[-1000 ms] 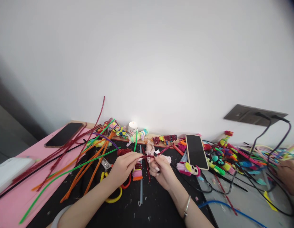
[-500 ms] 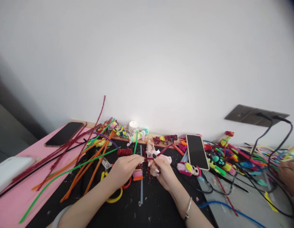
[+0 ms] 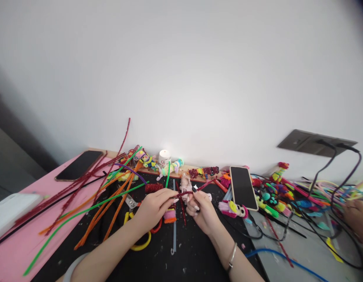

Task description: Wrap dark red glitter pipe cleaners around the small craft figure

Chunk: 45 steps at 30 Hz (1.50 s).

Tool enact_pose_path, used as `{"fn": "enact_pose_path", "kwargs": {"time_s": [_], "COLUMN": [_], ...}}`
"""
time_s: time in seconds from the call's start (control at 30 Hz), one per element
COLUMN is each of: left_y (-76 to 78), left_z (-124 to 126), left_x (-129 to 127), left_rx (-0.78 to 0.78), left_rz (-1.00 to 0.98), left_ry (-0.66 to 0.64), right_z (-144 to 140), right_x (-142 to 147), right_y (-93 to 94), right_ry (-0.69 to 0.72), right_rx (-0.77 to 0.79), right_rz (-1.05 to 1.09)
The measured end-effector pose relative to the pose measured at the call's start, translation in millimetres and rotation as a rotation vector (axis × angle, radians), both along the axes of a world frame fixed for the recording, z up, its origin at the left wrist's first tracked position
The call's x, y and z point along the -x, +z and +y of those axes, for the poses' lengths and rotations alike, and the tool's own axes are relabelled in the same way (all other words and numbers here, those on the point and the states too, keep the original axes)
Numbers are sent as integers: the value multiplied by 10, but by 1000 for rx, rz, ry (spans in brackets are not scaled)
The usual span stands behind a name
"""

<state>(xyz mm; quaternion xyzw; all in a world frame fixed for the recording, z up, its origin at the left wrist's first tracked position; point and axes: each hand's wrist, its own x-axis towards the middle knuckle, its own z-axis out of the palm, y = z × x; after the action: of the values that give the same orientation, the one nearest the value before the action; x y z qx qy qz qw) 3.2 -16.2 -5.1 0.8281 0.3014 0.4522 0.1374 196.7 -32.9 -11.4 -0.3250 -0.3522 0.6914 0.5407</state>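
Between my two hands stretches a dark red tinsel pipe cleaner (image 3: 185, 193). My left hand (image 3: 158, 205) pinches one part of it with thumb and forefinger. Thumb and fingers of my right hand (image 3: 200, 207) close on it farther along, and its free end points up to the right. Just behind it lies a pale pink fuzzy piece (image 3: 185, 181), partly covered by my fingers. A coiled red tinsel roll (image 3: 154, 188) is beside my left hand. Below that hand stands a small pink and orange bundle (image 3: 170, 216), with yellow-handled scissors (image 3: 142, 244) under my left forearm.
Orange pipe cleaners (image 3: 111, 211) and a long green one (image 3: 81, 215) spread out at left, near a black phone (image 3: 79, 166). A second phone (image 3: 244, 188) leans at right beside a pipe-cleaner doll (image 3: 232, 209). Black cables (image 3: 334, 188) hang before another person's hand (image 3: 356, 215).
My hands have drawn slightly apart along the red pipe cleaner, which now runs straighter between them. My left hand has shifted a little up. The surrounding things have stayed put.
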Motion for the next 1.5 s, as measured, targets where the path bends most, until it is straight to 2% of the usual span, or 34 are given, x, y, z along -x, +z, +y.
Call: {"fn": "enact_pose_path", "kwargs": {"time_s": [0.37, 0.7, 1.17, 1.5], "left_y": [-43, 16, 2, -6], "left_z": [16, 7, -5, -31], "left_x": [7, 0, -9, -30], "left_rx": [3, -134, -205, -155], "left_rz": [2, 89, 244, 230], "left_ry": [50, 10, 30, 0], "right_z": [-14, -14, -24, 6], "right_x": [29, 40, 38, 18], "right_y": [-7, -36, -87, -107], "right_ry": [45, 40, 88, -47], "right_rx": [34, 35, -30, -98], "right_rz": [-17, -56, -229, -273]}}
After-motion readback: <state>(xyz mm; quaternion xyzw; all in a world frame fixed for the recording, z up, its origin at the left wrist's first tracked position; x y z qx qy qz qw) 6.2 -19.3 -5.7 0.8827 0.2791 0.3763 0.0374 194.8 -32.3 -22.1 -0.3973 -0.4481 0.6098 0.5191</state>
